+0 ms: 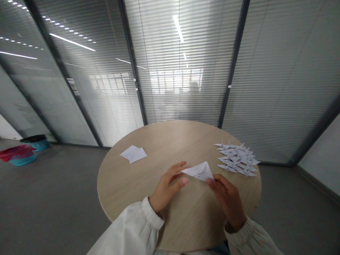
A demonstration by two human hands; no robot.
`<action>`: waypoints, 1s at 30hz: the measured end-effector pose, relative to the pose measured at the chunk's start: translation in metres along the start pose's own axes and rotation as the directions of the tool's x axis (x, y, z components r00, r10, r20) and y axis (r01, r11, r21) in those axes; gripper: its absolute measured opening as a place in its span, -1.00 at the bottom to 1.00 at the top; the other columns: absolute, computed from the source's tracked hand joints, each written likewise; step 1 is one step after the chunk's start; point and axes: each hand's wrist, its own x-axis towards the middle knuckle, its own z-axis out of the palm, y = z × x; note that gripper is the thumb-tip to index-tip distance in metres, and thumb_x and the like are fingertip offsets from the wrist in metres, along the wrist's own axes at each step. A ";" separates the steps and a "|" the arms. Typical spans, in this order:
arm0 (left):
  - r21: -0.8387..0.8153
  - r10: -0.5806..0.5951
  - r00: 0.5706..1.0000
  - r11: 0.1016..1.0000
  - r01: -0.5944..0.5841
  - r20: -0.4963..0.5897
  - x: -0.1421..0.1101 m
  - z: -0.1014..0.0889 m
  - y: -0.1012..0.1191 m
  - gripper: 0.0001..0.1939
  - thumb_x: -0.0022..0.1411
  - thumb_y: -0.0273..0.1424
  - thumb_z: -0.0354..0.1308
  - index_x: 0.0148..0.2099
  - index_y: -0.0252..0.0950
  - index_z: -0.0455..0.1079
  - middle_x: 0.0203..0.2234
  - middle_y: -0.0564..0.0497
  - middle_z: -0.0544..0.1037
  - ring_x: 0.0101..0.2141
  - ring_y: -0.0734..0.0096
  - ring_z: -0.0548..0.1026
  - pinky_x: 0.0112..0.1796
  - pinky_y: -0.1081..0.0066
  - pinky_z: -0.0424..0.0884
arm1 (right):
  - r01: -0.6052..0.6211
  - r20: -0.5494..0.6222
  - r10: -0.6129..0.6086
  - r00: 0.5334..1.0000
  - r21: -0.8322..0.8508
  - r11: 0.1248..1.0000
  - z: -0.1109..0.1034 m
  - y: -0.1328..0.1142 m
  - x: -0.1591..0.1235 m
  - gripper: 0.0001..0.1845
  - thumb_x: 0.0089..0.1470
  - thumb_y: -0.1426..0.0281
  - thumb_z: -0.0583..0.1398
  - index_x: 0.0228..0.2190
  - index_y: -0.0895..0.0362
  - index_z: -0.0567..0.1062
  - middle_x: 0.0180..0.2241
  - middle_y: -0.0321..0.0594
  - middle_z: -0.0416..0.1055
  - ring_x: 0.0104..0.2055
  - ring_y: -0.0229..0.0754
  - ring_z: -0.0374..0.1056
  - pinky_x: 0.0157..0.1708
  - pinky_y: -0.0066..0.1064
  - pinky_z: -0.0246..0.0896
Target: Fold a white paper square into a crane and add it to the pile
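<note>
A white sheet of paper folded into a triangle (199,171), with faint print on its face, is held above the round table. My right hand (227,198) pinches its lower right corner between thumb and fingers. At the paper's left tip is my left hand (168,186), its thumb and fingers spread apart; whether a fingertip touches the paper is hard to tell. Loose white paper sheets (133,154) lie on the left of the table. Over on the right sits a cluster of folded paper cranes (236,159), arranged in rows.
The round wooden table (180,136) stands close to a glass partition with blinds (180,102). On the floor at the far left are a blue bin with a red liner (21,157) and another with a black liner (38,143).
</note>
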 end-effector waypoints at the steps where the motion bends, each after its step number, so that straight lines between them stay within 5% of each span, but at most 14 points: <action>1: 0.012 0.017 1.000 1.000 -0.018 0.016 0.000 0.001 0.000 -0.53 0.07 -0.20 0.23 0.03 -0.23 0.37 0.11 -0.14 0.30 0.13 0.13 0.22 0.06 0.21 0.23 | -0.010 0.018 0.010 1.000 0.028 1.000 0.000 -0.001 0.000 -0.68 0.04 0.11 0.14 -0.40 0.12 0.45 -0.45 -0.25 0.47 -0.39 -0.18 0.38 -0.39 -0.47 0.23; 4: 0.050 0.006 1.000 0.999 -0.006 0.009 0.001 0.003 -0.002 -0.54 -0.01 -0.28 0.31 -0.03 -0.27 0.39 0.00 -0.14 0.42 0.03 0.16 0.34 0.03 0.25 0.24 | -0.036 0.071 0.027 0.997 0.123 0.992 0.002 -0.003 0.000 -0.66 0.02 0.09 0.15 -0.44 0.13 0.43 -0.50 -0.26 0.45 -0.43 -0.19 0.37 -0.44 -0.49 0.23; 7: 0.049 -0.099 0.995 0.994 0.100 -0.016 0.002 0.006 -0.003 -0.72 0.01 -0.25 0.28 -0.28 -0.34 0.43 -0.35 -0.06 0.54 -0.29 0.30 0.49 -0.23 0.37 0.40 | -0.067 0.126 0.047 0.991 0.165 0.984 0.004 -0.001 0.001 -0.65 0.00 0.07 0.17 -0.45 0.12 0.42 -0.50 -0.26 0.46 -0.43 -0.18 0.38 -0.44 -0.47 0.26; 11: -0.028 -0.228 0.972 0.974 0.227 -0.058 0.002 0.008 -0.004 -0.70 0.00 -0.20 0.27 -0.38 -0.35 0.36 -0.62 0.07 0.45 -0.58 0.47 0.41 -0.53 0.51 0.32 | -0.096 0.191 0.062 0.980 0.171 0.981 0.006 0.001 0.001 -0.64 -0.01 0.04 0.16 -0.41 0.10 0.45 -0.50 -0.25 0.47 -0.41 -0.14 0.41 -0.43 -0.43 0.30; 15: -0.050 -0.295 0.954 0.955 0.292 -0.058 0.003 0.009 -0.006 -0.69 0.01 -0.19 0.24 -0.36 -0.35 0.37 -0.66 0.07 0.45 -0.64 0.49 0.39 -0.58 0.52 0.32 | -0.115 0.220 0.074 0.973 0.178 0.977 0.008 0.000 0.000 -0.59 -0.02 0.02 0.16 -0.34 0.10 0.46 -0.44 -0.20 0.51 -0.41 -0.11 0.44 -0.47 -0.41 0.33; 25: 0.295 -0.299 0.953 0.908 0.298 -0.045 0.001 0.003 -0.014 -0.77 0.13 -0.27 0.09 -0.32 -0.34 0.43 -0.60 0.02 0.52 -0.67 0.43 0.46 -0.63 0.52 0.29 | -0.021 0.108 0.025 0.994 -0.036 0.999 0.011 0.006 0.000 -0.67 0.00 0.20 0.20 -0.18 0.06 0.46 -0.38 -0.22 0.51 -0.41 -0.16 0.45 -0.43 -0.40 0.37; 30: 0.169 -0.283 0.955 0.940 0.295 -0.094 0.004 -0.002 -0.021 -0.71 0.13 -0.20 0.10 -0.31 -0.36 0.39 -0.65 0.04 0.49 -0.72 0.46 0.41 -0.64 0.52 0.28 | 0.133 0.150 -0.136 0.979 0.032 0.991 0.013 0.005 0.000 -0.62 -0.02 0.32 0.22 -0.11 0.08 0.41 -0.14 -0.12 0.42 -0.20 -0.12 0.41 -0.33 -0.37 0.39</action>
